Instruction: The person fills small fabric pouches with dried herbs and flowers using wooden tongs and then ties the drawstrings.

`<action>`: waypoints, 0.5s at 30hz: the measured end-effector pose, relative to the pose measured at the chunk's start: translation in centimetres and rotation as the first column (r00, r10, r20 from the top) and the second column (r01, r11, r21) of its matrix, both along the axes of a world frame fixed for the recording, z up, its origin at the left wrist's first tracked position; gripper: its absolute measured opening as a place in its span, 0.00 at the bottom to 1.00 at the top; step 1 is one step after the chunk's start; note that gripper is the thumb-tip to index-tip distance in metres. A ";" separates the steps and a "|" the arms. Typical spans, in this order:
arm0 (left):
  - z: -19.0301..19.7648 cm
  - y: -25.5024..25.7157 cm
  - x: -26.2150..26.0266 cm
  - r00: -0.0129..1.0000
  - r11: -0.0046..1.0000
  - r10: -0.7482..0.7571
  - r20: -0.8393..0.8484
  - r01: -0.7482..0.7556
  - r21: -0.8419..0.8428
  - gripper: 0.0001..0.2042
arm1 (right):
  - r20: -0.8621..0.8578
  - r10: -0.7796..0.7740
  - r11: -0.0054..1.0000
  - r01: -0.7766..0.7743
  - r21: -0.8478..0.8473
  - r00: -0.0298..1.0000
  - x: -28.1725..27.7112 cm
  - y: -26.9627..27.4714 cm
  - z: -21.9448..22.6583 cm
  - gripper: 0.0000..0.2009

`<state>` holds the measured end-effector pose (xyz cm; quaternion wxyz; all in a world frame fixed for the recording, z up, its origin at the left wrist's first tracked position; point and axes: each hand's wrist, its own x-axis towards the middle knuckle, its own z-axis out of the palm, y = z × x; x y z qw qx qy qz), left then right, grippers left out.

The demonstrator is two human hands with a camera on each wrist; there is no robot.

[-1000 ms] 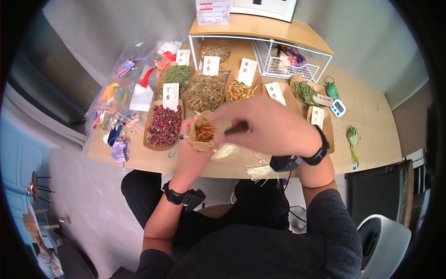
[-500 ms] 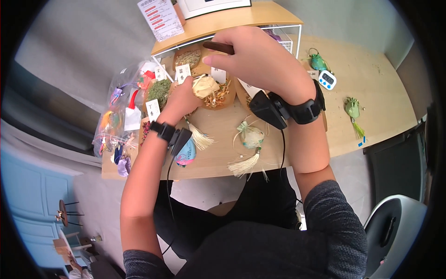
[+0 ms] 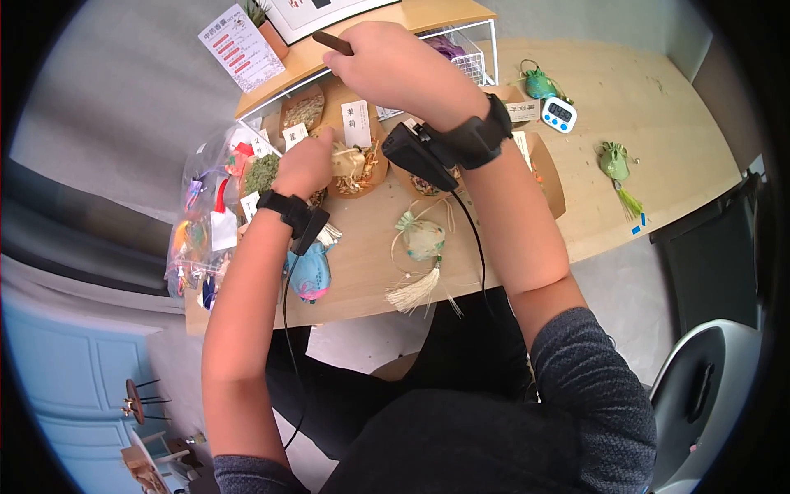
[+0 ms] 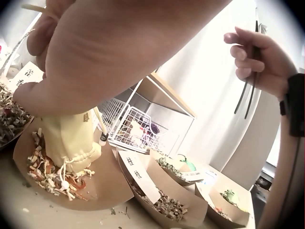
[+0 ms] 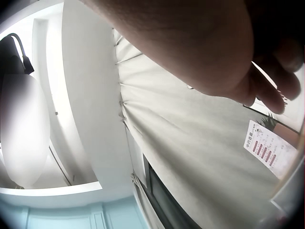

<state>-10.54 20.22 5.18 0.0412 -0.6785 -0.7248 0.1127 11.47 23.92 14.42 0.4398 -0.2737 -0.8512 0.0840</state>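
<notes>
I read 中药香囊 on the upper-left sheet [image 3: 240, 48], 茉莉 on the upper-centre card [image 3: 356, 125], 桂枝 on my left wrist view's lower-centre label [image 4: 138, 175].

The timer [image 3: 559, 114] lies right of the tasselled pouch [image 3: 424, 240], behind it on the table [image 3: 527, 247].

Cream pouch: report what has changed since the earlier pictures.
The left hand moved the cream pouch away from the person and turned it mouth-down over a tray. The right hand drew away, holding the tweezers. Both grips stayed; the green pouch stayed put.
</notes>
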 end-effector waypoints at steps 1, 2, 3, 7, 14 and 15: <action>0.3 0.1 -0.1 1.000 1.000 -0.004 -0.011 0.004 0.000 0.18 | 0.010 -0.025 1.000 0.025 -0.003 1.000 -0.3 0.2 -0.2 0.16; 0.4 0.3 -0.2 1.000 1.000 -0.007 -0.022 0.007 0.000 0.18 | 0.021 -0.050 0.999 0.050 -0.006 0.999 -0.6 0.4 -0.3 0.15; 0.6 0.4 -0.3 1.000 1.000 0.004 -0.028 -0.004 0.000 0.18 | 0.008 -0.070 0.997 0.071 -0.042 0.997 -0.9 0.6 -0.4 0.16; 0.5 0.4 -0.4 0.998 0.998 0.060 -0.028 -0.060 0.013 0.17 | 0.023 -0.190 0.982 0.190 -0.014 0.982 -1.8 1.4 -1.2 0.21; 0.0 0.1 -0.6 0.996 0.996 0.084 -0.039 -0.083 0.024 0.12 | -0.020 -0.173 0.974 0.168 -0.154 0.985 -1.1 0.4 -0.4 0.23; 0.1 0.2 -0.5 0.992 0.993 0.114 -0.044 -0.113 0.023 0.13 | -0.016 -0.174 0.974 0.170 -0.152 0.985 -1.2 0.5 -0.4 0.23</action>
